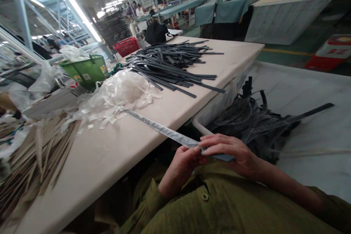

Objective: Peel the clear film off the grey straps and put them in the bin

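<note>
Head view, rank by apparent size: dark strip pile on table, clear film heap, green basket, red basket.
1. dark strip pile
2. clear film heap, close behind, and nearer the camera
3. green basket
4. red basket, smallest in view, but farthest back, so its true size is unsure

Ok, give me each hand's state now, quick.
Left hand: closed, pinching the grey strip.
Right hand: closed on the same strip.

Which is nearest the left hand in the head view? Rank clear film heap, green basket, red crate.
1. Clear film heap, on the table ahead of the left hand.
2. Green basket, behind it, leftward.
3. Red crate, far table end.
</note>
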Tool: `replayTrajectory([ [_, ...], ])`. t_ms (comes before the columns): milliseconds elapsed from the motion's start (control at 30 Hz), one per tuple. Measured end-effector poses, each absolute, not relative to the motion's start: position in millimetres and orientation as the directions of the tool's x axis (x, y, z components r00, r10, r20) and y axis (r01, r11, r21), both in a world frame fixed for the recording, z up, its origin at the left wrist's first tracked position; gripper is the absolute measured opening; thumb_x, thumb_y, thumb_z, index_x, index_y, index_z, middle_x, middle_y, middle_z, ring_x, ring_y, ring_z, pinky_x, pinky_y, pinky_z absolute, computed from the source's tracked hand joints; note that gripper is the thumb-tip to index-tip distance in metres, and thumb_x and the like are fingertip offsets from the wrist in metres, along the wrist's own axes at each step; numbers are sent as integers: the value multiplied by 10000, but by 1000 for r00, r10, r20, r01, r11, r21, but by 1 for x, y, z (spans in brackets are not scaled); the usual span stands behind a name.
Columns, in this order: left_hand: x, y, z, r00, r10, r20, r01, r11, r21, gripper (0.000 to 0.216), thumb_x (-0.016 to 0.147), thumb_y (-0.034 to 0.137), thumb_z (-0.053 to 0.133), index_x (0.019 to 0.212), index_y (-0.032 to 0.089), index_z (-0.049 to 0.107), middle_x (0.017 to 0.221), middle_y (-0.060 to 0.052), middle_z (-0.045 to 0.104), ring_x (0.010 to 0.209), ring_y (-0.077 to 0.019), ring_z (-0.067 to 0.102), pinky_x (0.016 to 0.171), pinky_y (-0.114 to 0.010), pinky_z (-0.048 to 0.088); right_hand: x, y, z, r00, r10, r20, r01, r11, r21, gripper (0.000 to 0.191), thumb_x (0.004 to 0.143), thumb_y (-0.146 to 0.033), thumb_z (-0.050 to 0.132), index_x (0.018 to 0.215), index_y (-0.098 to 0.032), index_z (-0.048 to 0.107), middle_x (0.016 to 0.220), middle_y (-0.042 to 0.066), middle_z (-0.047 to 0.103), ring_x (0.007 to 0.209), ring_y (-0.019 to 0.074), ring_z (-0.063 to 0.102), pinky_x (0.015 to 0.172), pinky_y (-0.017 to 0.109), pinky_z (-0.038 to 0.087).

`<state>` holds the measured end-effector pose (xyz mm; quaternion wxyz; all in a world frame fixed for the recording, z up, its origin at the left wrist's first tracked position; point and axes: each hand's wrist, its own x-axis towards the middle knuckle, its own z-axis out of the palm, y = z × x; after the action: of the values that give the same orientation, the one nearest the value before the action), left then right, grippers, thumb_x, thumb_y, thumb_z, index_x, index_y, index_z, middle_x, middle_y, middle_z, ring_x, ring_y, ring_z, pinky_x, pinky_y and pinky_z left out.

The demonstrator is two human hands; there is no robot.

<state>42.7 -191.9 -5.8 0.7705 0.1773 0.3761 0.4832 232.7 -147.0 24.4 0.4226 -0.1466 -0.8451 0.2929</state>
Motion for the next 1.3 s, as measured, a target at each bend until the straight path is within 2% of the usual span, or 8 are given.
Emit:
replayTrajectory([
  [167, 11, -174, -7, 74, 914, -399, -784, 300, 543, 410, 820, 346, 692, 1160, 128, 618, 1105, -149, 737, 926, -232, 719, 808, -328, 549, 256, -144, 28, -669, 639, 381, 33, 537, -843, 240, 1020, -301, 468, 980, -256, 700, 813, 57, 742, 743, 186, 717, 708, 263, 577],
  [300, -36, -146, 7, -375, 843, -385, -774, -57, 630, 186, 959, 311, 514, 1021, 156, 596, 1008, -113, 752, 865, -174, 726, 790, -276, 538, 280, -146, 21, -669, 743, -5, 236, 205, -950, 329, 974, -483, 476, 848, -311, 726, 731, 79, 724, 658, 236, 698, 613, 306, 575],
  [400, -53, -139, 14, -554, 774, -307, -676, -203, 709, 206, 970, 280, 498, 1100, 164, 608, 954, -77, 757, 801, -140, 723, 789, -261, 533, 275, -145, 11, -652, 742, -155, 298, 64, -952, 404, 946, -570, 481, 828, -275, 731, 771, 113, 724, 709, 269, 688, 643, 356, 561],
  [600, -25, -162, -8, -278, 952, -127, -420, -1, 908, 420, 906, 434, 616, 1234, 173, 612, 866, -52, 754, 693, -135, 679, 686, -247, 517, 223, -117, 13, -614, 789, -24, 55, 13, -998, 434, 903, -580, 593, 916, -169, 732, 884, 100, 736, 785, 236, 670, 755, 365, 538],
  [800, -16, -184, -28, 29, 990, -140, -188, 143, 972, 420, 901, 509, 597, 1133, 167, 676, 839, -53, 733, 686, -136, 628, 691, -256, 482, 186, -68, 34, -457, 862, 220, -380, 35, -924, 294, 846, -512, 720, 834, -222, 765, 1397, 73, 589, 1296, 292, 505, 1079, 434, 380],
  [967, -14, -192, -29, 128, 965, -230, -127, 246, 961, 457, 857, 555, 634, 1093, 170, 702, 785, -40, 694, 641, -129, 585, 609, -235, 433, 179, -55, 52, -472, 812, 343, -525, 54, -850, 245, 845, -495, 734, 839, -255, 784, 1311, 55, 657, 1313, 278, 499, 1133, 452, 306],
  [1133, -16, -192, -33, 168, 953, -253, -47, 265, 963, 495, 854, 594, 609, 1091, 172, 710, 748, -30, 677, 648, -149, 593, 602, -245, 439, 184, -53, 57, -346, 883, 318, -508, 108, -854, 261, 812, -510, 760, 864, -257, 795, 1117, 54, 750, 1154, 267, 620, 1078, 448, 376],
  [1300, -20, -173, -14, 111, 988, -111, 49, 107, 993, 519, 878, 576, 572, 1228, 207, 673, 1145, -82, 723, 1065, -262, 637, 920, -331, 486, 178, -65, 56, -352, 873, 339, -410, 182, -894, 276, 836, -497, 734, 899, -237, 802, 1065, 59, 765, 1074, 252, 655, 1039, 422, 425],
])
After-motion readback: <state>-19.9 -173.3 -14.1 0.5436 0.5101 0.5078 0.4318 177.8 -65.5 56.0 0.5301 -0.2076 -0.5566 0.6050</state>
